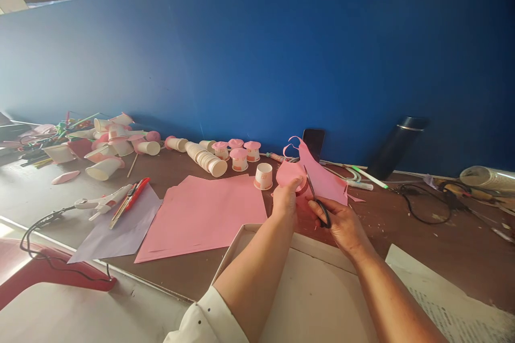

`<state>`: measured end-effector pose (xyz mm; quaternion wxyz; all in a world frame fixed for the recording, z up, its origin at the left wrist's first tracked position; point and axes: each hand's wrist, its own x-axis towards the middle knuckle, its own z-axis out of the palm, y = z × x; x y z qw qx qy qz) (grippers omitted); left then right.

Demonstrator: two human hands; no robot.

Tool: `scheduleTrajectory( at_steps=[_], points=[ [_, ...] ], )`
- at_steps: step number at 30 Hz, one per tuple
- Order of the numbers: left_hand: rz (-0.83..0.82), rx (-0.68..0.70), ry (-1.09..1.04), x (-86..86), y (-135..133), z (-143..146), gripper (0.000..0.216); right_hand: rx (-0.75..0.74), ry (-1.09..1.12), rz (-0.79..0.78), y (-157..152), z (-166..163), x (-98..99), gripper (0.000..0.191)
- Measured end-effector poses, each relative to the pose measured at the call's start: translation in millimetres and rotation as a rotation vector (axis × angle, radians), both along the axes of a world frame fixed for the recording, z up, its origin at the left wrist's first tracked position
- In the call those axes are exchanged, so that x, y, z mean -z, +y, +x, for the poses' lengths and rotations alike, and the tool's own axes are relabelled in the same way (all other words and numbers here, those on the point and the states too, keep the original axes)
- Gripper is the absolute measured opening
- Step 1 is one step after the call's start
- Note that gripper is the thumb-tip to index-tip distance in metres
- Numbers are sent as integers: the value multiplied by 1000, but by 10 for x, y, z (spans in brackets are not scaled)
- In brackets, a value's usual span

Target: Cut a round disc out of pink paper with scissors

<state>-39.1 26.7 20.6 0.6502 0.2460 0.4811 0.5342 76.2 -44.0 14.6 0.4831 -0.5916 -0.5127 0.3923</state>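
My left hand (pixel 286 199) pinches a piece of pink paper (pixel 322 179) by a rounded part on its left side. In my right hand (pixel 340 222) is a pair of scissors (pixel 322 209) with black handles, its blades against the paper beside my left thumb. A thin cut strip curls up from the paper's top edge. Left of my hands, a paper cup (pixel 263 177) stands upside down on the brown table. Behind it are several small cups with pink caps (pixel 239 159). A stack of pink sheets (pixel 205 214) lies to the left.
A white box lid (pixel 317 300) lies under my forearms. At left are a red utility knife (pixel 131 201), a glue gun (pixel 102 199) and a heap of cups (pixel 115 144). A phone (pixel 314 142) and a dark bottle (pixel 396 147) lean against the blue partition (pixel 281 53).
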Motion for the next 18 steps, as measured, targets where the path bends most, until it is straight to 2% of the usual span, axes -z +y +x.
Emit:
scheduleTrajectory(
  at_steps=[6,12,18],
  points=[
    [15,-21,7,90,62,-9,49,-34,35,-7,0,4,44,46],
    [-24,-21,-7,198,173,11,50,-71,62,-26,1,10,78,52],
    [-11,-31,133,135,165,-44,37,-99,99,-26,-21,7,58,55]
  ],
)
